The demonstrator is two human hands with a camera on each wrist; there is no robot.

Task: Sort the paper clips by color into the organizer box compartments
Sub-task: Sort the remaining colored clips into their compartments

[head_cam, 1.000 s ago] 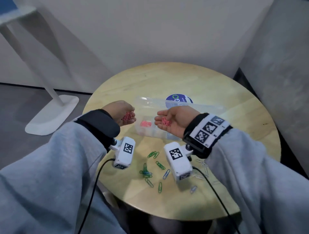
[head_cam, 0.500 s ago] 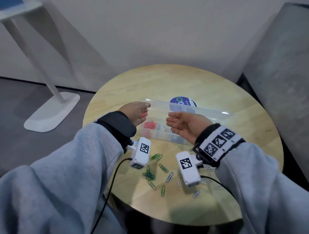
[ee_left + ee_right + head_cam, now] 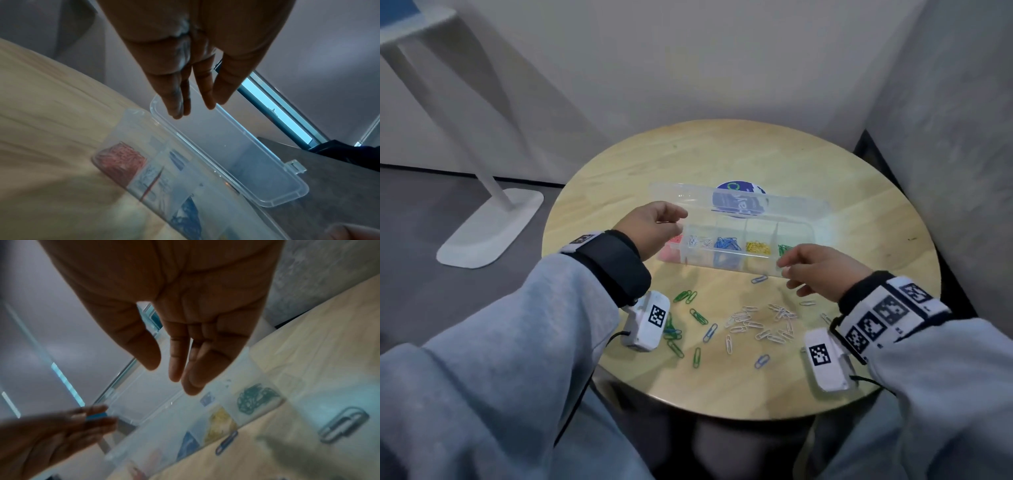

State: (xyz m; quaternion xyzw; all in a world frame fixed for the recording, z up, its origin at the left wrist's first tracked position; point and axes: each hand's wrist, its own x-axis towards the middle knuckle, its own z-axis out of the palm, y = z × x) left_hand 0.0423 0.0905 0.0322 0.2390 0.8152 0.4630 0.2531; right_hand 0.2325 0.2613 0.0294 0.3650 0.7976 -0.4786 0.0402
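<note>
The clear organizer box (image 3: 722, 264) lies on the round wooden table (image 3: 859, 212) with its lid (image 3: 688, 198) raised at the back. From left to right its compartments hold red clips (image 3: 671, 251), white, blue clips (image 3: 726, 244), yellow clips (image 3: 758, 247) and green. My left hand (image 3: 674, 219) hovers over the red end, its fingers (image 3: 174, 104) straight and empty. My right hand (image 3: 789, 270) hangs at the box's front right corner, palm (image 3: 195, 288) bare. Loose white clips (image 3: 760, 323), green clips (image 3: 688, 296) and blue clips (image 3: 710, 332) lie in front of the box.
A round blue sticker (image 3: 739, 202) shows on the table behind the lid. A white stand base (image 3: 493, 229) sits on the floor to the left. A grey wall (image 3: 945, 137) rises close on the right. The table's near edge (image 3: 722, 414) runs just past the loose clips.
The red clips that my left hand held over the box are gone from it, and its fingers have straightened. My right hand has moved right to the box's front corner.
</note>
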